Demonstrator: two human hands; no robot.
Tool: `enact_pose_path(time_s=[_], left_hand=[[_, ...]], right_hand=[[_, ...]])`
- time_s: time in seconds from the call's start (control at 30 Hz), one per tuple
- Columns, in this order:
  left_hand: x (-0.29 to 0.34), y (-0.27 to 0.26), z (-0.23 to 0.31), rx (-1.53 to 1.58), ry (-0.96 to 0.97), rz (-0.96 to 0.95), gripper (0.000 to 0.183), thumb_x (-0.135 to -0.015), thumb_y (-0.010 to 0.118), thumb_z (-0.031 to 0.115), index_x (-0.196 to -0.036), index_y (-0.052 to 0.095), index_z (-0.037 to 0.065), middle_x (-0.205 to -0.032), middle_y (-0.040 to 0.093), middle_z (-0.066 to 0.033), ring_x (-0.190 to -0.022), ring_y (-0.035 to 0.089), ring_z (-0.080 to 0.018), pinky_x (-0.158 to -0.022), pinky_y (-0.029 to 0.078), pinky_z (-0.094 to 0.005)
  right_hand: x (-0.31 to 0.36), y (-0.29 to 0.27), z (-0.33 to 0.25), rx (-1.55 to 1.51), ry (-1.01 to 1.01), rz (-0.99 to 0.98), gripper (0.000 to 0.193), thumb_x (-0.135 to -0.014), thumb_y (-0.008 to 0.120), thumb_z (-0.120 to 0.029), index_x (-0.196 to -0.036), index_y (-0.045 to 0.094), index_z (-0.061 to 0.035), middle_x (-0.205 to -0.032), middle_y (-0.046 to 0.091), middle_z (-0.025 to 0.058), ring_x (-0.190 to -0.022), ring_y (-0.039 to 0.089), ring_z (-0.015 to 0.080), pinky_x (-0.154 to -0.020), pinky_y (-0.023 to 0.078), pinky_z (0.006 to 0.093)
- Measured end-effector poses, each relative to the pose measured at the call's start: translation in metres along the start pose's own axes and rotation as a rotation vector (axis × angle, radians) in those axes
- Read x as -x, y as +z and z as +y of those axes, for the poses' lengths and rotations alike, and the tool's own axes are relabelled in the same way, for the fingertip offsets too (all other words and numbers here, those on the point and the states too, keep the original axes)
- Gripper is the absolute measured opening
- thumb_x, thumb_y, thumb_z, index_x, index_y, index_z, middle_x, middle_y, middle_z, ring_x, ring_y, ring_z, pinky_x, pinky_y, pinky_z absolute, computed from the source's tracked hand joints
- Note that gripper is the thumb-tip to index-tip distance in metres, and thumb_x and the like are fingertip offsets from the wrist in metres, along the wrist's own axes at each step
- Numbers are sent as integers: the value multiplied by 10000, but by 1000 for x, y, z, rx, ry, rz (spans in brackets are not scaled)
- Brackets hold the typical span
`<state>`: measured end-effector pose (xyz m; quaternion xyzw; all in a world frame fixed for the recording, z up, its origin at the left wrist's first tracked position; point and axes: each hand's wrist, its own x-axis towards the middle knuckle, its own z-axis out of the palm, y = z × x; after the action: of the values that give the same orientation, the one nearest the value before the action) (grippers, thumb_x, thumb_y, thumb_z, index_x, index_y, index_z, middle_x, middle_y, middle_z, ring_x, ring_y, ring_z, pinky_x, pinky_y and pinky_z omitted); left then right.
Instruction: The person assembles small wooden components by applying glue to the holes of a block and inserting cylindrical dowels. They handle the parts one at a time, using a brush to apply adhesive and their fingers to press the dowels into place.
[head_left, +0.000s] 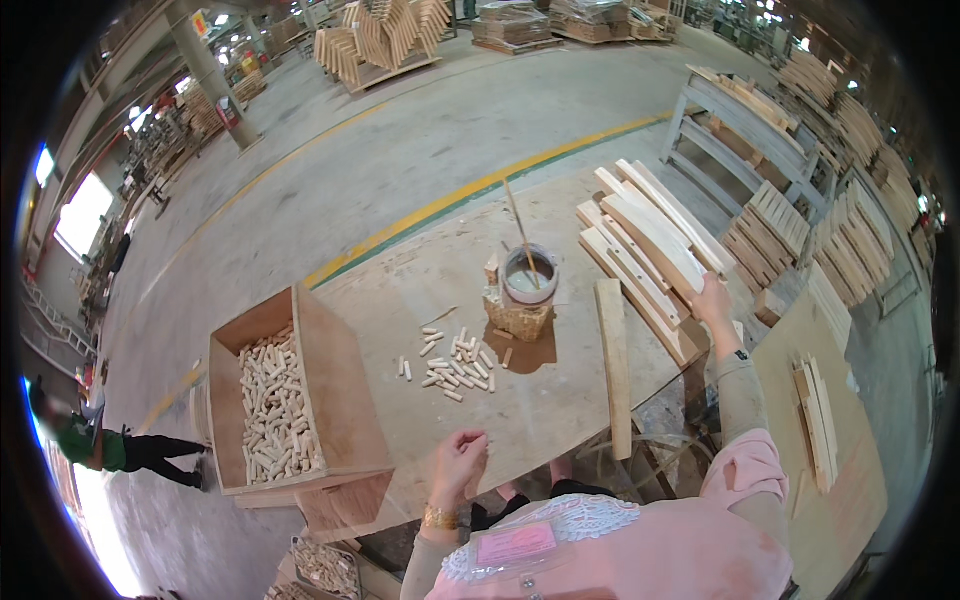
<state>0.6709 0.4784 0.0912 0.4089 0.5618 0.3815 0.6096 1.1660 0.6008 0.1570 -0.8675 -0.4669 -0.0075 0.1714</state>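
My table (560,400) carries a stack of drilled wooden slats (650,250); my right hand (716,300) rests on its near end, grip unclear. Loose dowels (455,365) lie unused mid-table. My left hand (460,462) hovers, fingers curled together, empty. Little seems assembled.

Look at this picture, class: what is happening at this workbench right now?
A person stands at a wooden table. Their right hand reaches out to a stack of flat wooden slats, touching its near end. Their left hand hovers loosely curled near the table's front edge, seemingly empty. Loose dowels, a pot with a stick and a box of dowels lie between.
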Motion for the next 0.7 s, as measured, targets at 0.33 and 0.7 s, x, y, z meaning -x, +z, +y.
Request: enact_pose_path(time_s=[0.33, 0.7], left_hand=[[-56, 137, 60, -70, 176, -497, 174, -843, 592, 88, -978, 595, -22, -887, 615, -44, -822, 573, -98, -754, 464, -232], [-134, 256, 88, 89, -174, -502, 434, -838, 605, 145, -1200, 440, -27, -1016, 567, -79, -912, 557, -142, -763, 472, -262]], right_hand=[[19, 19, -12, -259, 12, -126, 554, -712, 659, -324, -1129, 501, 5, -1061, 583, 213, -988, 567, 334, -833, 450, 403], [40, 48, -25, 75, -134, -188, 612, -658, 691, -126, -1193, 418, -8, -917, 591, 205, -911, 583, 347, -757, 485, 421]])
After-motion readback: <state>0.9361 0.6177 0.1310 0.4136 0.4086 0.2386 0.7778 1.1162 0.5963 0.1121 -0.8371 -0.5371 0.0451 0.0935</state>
